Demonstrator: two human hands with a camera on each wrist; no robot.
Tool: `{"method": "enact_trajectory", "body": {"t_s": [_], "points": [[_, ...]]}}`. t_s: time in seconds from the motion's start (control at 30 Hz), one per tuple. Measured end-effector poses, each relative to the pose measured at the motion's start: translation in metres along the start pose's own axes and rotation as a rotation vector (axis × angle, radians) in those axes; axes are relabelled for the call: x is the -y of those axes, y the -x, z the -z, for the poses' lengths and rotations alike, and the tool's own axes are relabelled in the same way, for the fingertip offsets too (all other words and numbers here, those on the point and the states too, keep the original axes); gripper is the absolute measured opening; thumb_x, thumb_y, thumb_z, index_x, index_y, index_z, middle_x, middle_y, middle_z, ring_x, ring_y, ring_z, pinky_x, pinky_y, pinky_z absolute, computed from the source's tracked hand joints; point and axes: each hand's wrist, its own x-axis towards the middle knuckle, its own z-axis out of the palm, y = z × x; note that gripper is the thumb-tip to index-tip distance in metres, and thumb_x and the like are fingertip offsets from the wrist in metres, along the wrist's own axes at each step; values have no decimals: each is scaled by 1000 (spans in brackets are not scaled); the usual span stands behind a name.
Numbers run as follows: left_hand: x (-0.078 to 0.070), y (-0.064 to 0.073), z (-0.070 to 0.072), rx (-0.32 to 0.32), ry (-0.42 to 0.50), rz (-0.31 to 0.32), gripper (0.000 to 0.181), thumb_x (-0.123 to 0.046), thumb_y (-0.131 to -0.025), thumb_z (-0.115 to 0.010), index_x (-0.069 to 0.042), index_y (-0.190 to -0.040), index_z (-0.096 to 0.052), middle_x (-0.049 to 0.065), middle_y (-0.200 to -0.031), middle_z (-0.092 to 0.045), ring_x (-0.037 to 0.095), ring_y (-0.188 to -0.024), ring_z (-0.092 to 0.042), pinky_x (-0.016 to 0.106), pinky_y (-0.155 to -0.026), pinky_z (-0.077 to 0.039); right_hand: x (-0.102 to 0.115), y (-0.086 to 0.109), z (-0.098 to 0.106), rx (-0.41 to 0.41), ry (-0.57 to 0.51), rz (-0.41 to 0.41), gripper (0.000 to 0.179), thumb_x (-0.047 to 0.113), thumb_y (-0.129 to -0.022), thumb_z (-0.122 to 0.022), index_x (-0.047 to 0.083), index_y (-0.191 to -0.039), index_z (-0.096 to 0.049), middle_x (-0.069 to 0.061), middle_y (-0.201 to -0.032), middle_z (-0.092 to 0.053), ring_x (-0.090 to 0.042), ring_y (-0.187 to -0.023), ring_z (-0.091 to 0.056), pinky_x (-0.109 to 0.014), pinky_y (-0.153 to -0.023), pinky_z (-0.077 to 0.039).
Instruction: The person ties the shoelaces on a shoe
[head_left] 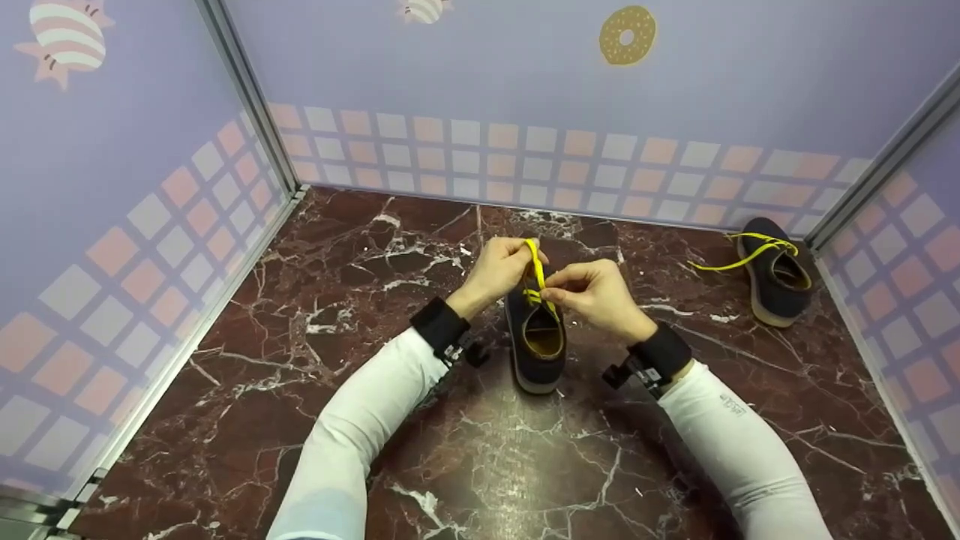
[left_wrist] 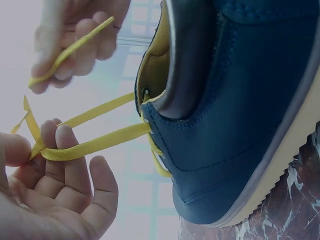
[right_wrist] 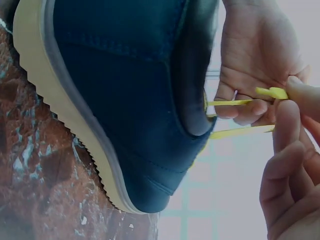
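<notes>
A dark blue shoe (head_left: 538,371) with a pale sole stands on the marbled surface, its heel toward me. Yellow shoelace (head_left: 536,262) rises from its eyelets into both hands. My left hand (head_left: 495,271), above the left side of the shoe, pinches the lace between thumb and fingers; in the left wrist view the lace (left_wrist: 100,144) bends across those fingers. My right hand (head_left: 596,295) is at the right of the shoe, thumb and index finger pinching a lace end (right_wrist: 271,93). The shoe's toe is mostly hidden behind the hands in the head view.
A second dark shoe (head_left: 772,277) with a loose yellow lace (head_left: 739,261) stands at the far right, near the corner. Purple walls (head_left: 465,67) with pink and white squares enclose the brown marbled surface (head_left: 247,420) at the back and both sides.
</notes>
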Motion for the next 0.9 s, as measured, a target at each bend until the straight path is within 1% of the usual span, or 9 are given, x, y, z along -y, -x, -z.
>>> {"method": "enact_trajectory", "body": {"t_s": [0.07, 0.17, 0.3, 0.43, 0.57, 0.67, 0.8, 0.9], "points": [[0, 0, 0, 2, 2, -4, 46, -24, -118, -55, 8, -103, -83, -11, -61, -61, 11, -61, -57, 21, -61, -49, -2, -1, -1, -14, 18, -39, 5, 2, -95, -89, -2, -97, -88, -24, -83, -83, -5, -57, -70, -15, -55, -54], [0, 1, 1, 2, 3, -8, 44, -22, -118, -55, 7, -101, -83, -10, -61, -60, 13, -62, -56, 20, -60, -47, -4, -4, -3, -34, 46, -72, 5, 5, -95, -90, 1, -96, -89, -23, -85, -84, -5, -58, -70, -15, -56, -54], [0, 2, 2, 7, 4, -11, 40, -18, -117, -54, 5, -102, -84, -9, -67, -65, 14, -63, -60, 20, -60, -49, -6, -7, -4, -44, 80, -86, 5, 6, -93, -91, 2, -95, -89, -22, -86, -84, -2, -59, -69, -14, -56, -55], [0, 3, 2, 9, -5, -12, 36, -13, -113, -54, 4, -103, -84, -10, -73, -70, 9, -63, -60, 19, -60, -48, -8, -10, -5, -59, 133, -88, 7, 7, -92, -93, 2, -94, -88, -20, -87, -85, 3, -63, -69, -12, -60, -55], [0, 2, 3, 16, -28, -27, 37, -15, -115, -55, 2, -101, -85, -7, -74, -72, 6, -62, -58, 19, -60, -48, -9, -14, -5, -66, 163, -101, 10, 6, -89, -94, 0, -93, -86, -20, -88, -85, 6, -66, -70, -11, -64, -56], [0, 2, 3, 26, -40, -44, 39, -17, -116, -55, 1, -101, -85, -1, -79, -77, 5, -64, -59, 19, -62, -49, -12, -16, -5, -47, 154, -126, 15, 4, -88, -94, -2, -98, -84, -22, -91, -84, 5, -69, -71, -12, -66, -58], [0, 3, 4, 39, -67, -69, 38, -16, -116, -55, 3, -103, -85, 14, -91, -83, 5, -67, -62, 19, -64, -52, -16, -19, -5, -15, 134, -152, 21, 4, -89, -94, -4, -106, -83, -24, -96, -84, 3, -72, -73, -14, -69, -60], [-1, 3, 4, 47, -95, -81, 40, -19, -117, -55, 3, -104, -85, 19, -98, -84, 4, -71, -62, 18, -66, -51, -19, -22, -6, -11, 148, -152, 21, 6, -90, -94, -3, -106, -83, -24, -95, -84, 4, -70, -71, -13, -68, -58]]}}
